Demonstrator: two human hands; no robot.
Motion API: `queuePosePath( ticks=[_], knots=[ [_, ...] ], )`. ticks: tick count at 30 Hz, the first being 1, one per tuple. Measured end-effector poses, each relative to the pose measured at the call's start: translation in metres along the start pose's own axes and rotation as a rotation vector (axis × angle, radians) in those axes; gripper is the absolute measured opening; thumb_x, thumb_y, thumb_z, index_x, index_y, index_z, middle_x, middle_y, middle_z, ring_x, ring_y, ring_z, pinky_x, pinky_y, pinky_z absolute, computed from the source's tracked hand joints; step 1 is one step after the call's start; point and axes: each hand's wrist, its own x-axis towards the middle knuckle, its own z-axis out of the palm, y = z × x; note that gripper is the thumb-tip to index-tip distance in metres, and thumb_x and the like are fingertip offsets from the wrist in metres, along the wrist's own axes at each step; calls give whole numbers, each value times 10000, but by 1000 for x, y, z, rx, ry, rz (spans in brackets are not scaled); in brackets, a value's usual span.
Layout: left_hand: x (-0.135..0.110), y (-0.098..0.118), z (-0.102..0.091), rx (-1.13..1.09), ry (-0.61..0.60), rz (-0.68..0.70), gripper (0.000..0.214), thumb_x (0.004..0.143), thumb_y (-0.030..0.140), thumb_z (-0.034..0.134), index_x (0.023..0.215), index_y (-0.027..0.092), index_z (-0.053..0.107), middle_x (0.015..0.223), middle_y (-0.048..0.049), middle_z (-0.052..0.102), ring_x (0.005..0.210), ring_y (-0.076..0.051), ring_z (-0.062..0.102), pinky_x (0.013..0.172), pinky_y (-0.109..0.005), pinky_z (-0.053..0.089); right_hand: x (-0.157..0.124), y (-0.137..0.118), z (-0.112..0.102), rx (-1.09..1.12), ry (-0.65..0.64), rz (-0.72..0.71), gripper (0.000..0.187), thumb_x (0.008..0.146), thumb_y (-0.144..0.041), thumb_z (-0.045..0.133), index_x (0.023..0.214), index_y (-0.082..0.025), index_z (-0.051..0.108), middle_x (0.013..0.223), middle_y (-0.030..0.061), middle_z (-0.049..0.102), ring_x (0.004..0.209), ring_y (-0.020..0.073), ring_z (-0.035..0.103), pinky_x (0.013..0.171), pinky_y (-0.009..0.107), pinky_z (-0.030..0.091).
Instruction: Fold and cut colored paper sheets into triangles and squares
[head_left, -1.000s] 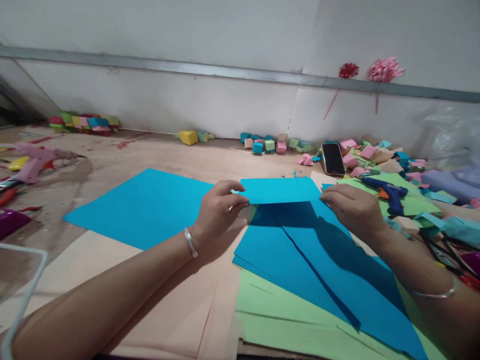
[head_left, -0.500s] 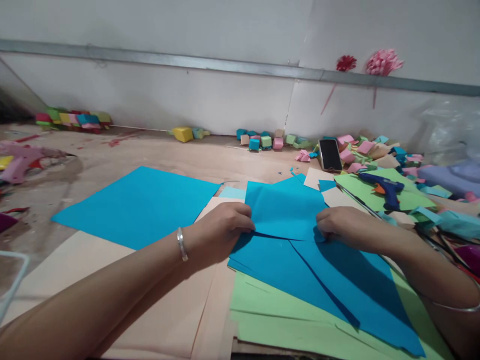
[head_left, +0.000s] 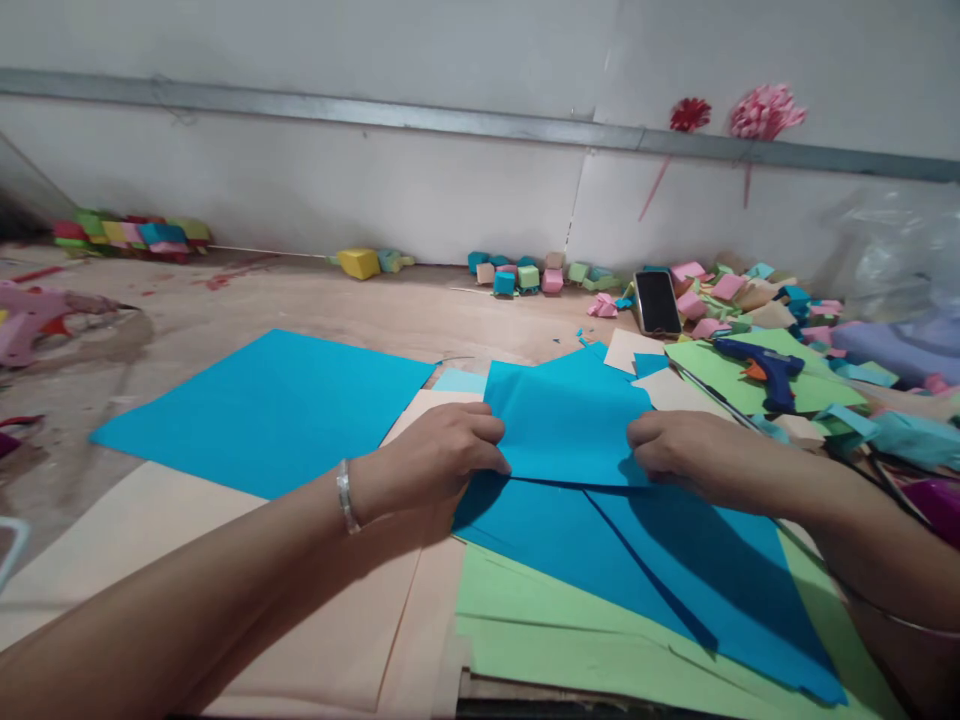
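One blue sheet lies left of center. Mid-frame, the left hand pinches the left edge of a smaller blue piece, just right of center; the right hand grips its right edge.

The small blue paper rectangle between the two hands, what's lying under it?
Under the small blue paper rectangle, larger blue paper sheets show past its near edge, lying on light green paper sheets. Whatever sits directly beneath is covered and can't be seen.
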Motion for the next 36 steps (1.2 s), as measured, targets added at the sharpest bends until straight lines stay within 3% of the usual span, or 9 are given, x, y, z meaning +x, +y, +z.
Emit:
queuePosePath(
  ticks=[7,16,26,36],
  knots=[
    [-3,4,8,-238,35,-67,280,888,63,462,886,187,713,921,-74,661,780,-169,591,666,-278,466,6,-4,6,35,-54,21,206,706,19,448,634,-174,433,768,14,494,661,124,369,598,263,233],
    [-1,1,9,-440,72,-308,218,868,109,585,801,220,761,826,-25,715,743,-132,661,642,-222,533,6,-2,6,47,-79,19,204,703,25,441,643,-169,458,779,20,502,658,123,366,599,259,246],
    [-3,2,7,-317,118,-160,312,888,90,498,822,225,771,833,-32,728,744,-131,665,639,-222,532,5,0,6,85,-67,19,212,735,18,456,640,-170,479,769,13,498,648,121,375,600,253,259],
    [-2,0,5,-391,-13,-249,252,889,114,552,860,233,772,878,-37,692,738,-123,634,626,-212,508,4,5,7,121,-83,12,189,762,-23,476,653,-174,509,796,8,513,661,115,424,614,233,291]
  ],
)
